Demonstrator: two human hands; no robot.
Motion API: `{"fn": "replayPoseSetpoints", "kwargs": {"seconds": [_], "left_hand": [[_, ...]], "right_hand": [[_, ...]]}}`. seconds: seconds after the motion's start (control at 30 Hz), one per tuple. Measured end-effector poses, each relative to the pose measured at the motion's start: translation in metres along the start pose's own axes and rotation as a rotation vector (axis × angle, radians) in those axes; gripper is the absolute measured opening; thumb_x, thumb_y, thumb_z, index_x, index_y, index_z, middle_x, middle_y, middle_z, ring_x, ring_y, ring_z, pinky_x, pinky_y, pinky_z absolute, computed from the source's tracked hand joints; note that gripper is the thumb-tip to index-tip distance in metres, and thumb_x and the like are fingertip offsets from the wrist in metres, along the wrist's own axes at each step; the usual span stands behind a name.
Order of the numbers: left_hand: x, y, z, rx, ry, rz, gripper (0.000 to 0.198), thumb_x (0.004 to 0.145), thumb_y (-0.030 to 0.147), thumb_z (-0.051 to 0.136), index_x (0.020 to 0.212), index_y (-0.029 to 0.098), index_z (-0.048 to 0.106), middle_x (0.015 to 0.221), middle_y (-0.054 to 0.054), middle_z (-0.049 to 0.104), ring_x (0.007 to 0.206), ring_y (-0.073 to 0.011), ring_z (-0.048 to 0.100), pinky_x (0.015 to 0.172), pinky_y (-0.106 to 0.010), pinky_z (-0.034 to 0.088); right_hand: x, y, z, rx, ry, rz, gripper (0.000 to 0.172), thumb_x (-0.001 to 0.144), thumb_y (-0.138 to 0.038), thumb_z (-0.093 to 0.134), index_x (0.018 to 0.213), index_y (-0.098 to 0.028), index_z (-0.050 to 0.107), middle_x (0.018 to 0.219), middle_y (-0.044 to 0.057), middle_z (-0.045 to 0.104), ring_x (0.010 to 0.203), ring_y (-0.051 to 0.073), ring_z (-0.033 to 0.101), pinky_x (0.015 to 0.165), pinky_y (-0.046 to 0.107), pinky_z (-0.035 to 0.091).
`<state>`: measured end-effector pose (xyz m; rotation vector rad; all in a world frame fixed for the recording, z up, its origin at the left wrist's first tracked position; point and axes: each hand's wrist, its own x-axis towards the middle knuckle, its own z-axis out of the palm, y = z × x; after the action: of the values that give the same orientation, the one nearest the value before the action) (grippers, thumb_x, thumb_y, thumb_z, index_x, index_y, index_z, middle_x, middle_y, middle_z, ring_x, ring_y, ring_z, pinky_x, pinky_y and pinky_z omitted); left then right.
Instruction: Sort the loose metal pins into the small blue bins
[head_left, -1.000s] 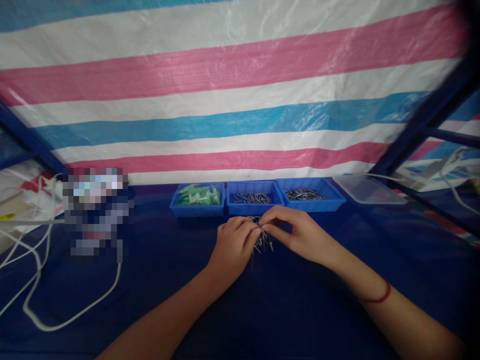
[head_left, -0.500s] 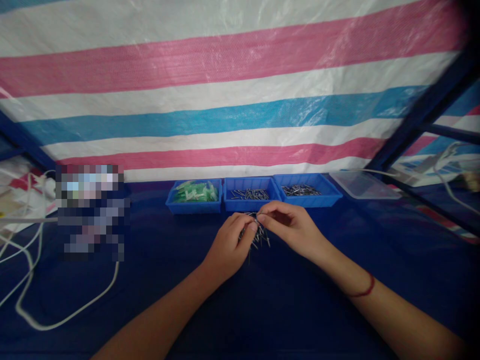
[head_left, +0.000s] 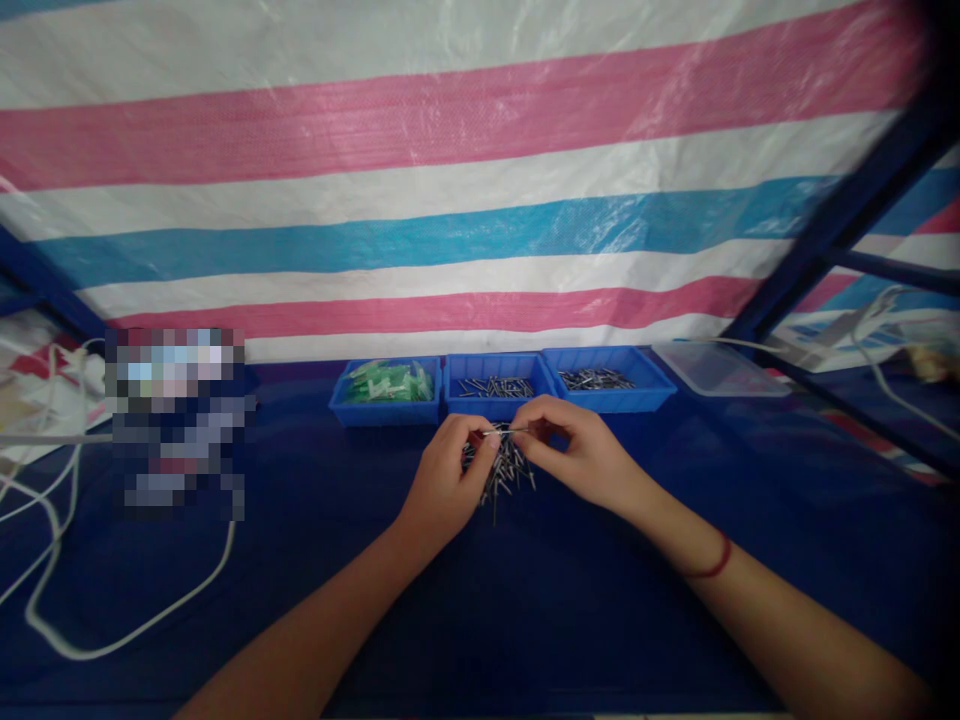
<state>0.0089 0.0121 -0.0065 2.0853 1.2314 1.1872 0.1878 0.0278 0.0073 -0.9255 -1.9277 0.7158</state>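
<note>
Between my two hands a thin metal pin (head_left: 496,432), shaped like a blind rivet, lies level. My left hand (head_left: 455,470) pinches its left end with thumb and forefinger, while the right end sits in the pinch of my right hand (head_left: 570,445). Right under the fingers a loose pile of similar pins (head_left: 506,475) is spread on the dark blue table, partly hidden by my left hand. Behind the hands stand a blue bin of pins (head_left: 453,398), another blue bin of short metal pieces (head_left: 652,398) to its right, and a blue bin with green plastic packets (head_left: 351,414) at left.
A clear plastic lid (head_left: 724,368) lies right of the bins. White cables (head_left: 142,640) loop over the table's left side, near a blurred-out patch. Behind everything hangs a striped sheet (head_left: 450,240), with dark blue frame posts (head_left: 799,240) at the sides.
My fingertips have drawn slightly apart, and the pin between them now shows. Both hands have shifted a little left in view, uncovering more of the pile.
</note>
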Motion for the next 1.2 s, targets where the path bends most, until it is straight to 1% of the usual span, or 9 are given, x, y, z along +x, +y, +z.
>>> {"fn": "replayPoseSetpoints", "kwargs": {"seconds": [0.1,0.17,0.33,0.5,0.6,0.7,0.87,1.0,1.2], "left_hand": [[0.001,-0.002,-0.001,0.028,-0.01,0.023,0.015,0.092,0.028,0.045,0.094,0.017,0.055,0.091,-0.005,0.06,0.085,-0.0159,0.056,0.078,-0.028,0.043],[0.001,-0.002,-0.004,0.085,-0.038,0.041,0.017,0.091,0.029,0.046,0.1,0.017,0.055,0.095,-0.006,0.06,0.089,-0.0174,0.055,0.081,-0.031,0.043],[0.001,0.001,-0.012,0.345,-0.188,0.106,0.029,0.085,0.041,0.054,0.106,0.021,0.059,0.105,-0.006,0.059,0.103,-0.0231,0.05,0.091,-0.038,0.037],[-0.001,0.0,-0.018,0.499,-0.326,0.158,0.036,0.077,0.048,0.063,0.105,0.026,0.062,0.111,-0.004,0.057,0.106,-0.0253,0.046,0.09,-0.04,0.035],[-0.001,-0.001,-0.019,0.55,-0.376,0.165,0.025,0.083,0.043,0.058,0.102,0.027,0.063,0.108,-0.002,0.059,0.103,-0.0234,0.047,0.084,-0.037,0.035],[0.0,-0.001,-0.019,0.605,-0.39,0.168,0.018,0.088,0.037,0.052,0.097,0.025,0.062,0.1,-0.002,0.061,0.098,-0.0219,0.049,0.08,-0.036,0.034],[0.0,-0.001,-0.015,0.703,-0.36,0.138,0.018,0.088,0.036,0.052,0.093,0.021,0.06,0.094,-0.003,0.063,0.092,-0.0221,0.051,0.076,-0.036,0.032],[0.0,-0.003,-0.014,0.75,-0.358,0.098,0.028,0.088,0.044,0.048,0.09,0.018,0.06,0.094,-0.005,0.064,0.088,-0.0229,0.052,0.072,-0.036,0.032],[0.0,-0.002,-0.015,0.79,-0.351,0.1,0.019,0.092,0.031,0.045,0.09,0.02,0.06,0.094,-0.003,0.063,0.09,-0.0214,0.052,0.072,-0.036,0.032]], "right_hand": [[0.002,0.0,-0.004,-0.106,-0.037,-0.101,0.01,0.084,-0.024,0.053,0.083,-0.02,0.062,0.08,0.003,0.062,0.068,0.014,0.055,0.062,0.028,0.046],[0.004,0.004,-0.01,-0.192,0.042,-0.112,0.012,0.085,-0.025,0.052,0.082,-0.019,0.062,0.079,0.003,0.062,0.069,0.015,0.055,0.062,0.028,0.045],[0.009,0.035,-0.043,-0.553,0.454,0.062,0.015,0.082,-0.027,0.054,0.082,-0.017,0.065,0.074,0.004,0.063,0.065,0.016,0.055,0.064,0.029,0.043],[0.011,0.055,-0.064,-0.793,0.502,0.18,0.024,0.081,-0.032,0.054,0.091,-0.014,0.066,0.074,0.007,0.06,0.073,0.022,0.057,0.065,0.032,0.042],[0.01,0.046,-0.055,-0.718,0.463,0.119,0.023,0.082,-0.03,0.054,0.094,-0.014,0.065,0.075,0.006,0.06,0.072,0.02,0.057,0.067,0.032,0.044],[0.007,0.026,-0.034,-0.617,0.385,0.034,0.018,0.083,-0.027,0.053,0.092,-0.016,0.064,0.081,0.006,0.06,0.074,0.019,0.057,0.071,0.032,0.045],[-0.003,0.002,0.004,-0.425,0.123,-0.046,0.014,0.085,-0.023,0.052,0.09,-0.019,0.064,0.089,0.005,0.059,0.083,0.018,0.059,0.078,0.031,0.046],[-0.009,0.0,0.022,-0.34,-0.039,-0.011,0.012,0.085,-0.02,0.052,0.086,-0.019,0.063,0.088,0.004,0.058,0.08,0.016,0.059,0.076,0.03,0.046],[-0.01,0.005,0.029,-0.296,-0.109,0.026,0.01,0.084,-0.017,0.052,0.081,-0.019,0.062,0.081,0.002,0.057,0.074,0.014,0.057,0.069,0.027,0.045]]}}
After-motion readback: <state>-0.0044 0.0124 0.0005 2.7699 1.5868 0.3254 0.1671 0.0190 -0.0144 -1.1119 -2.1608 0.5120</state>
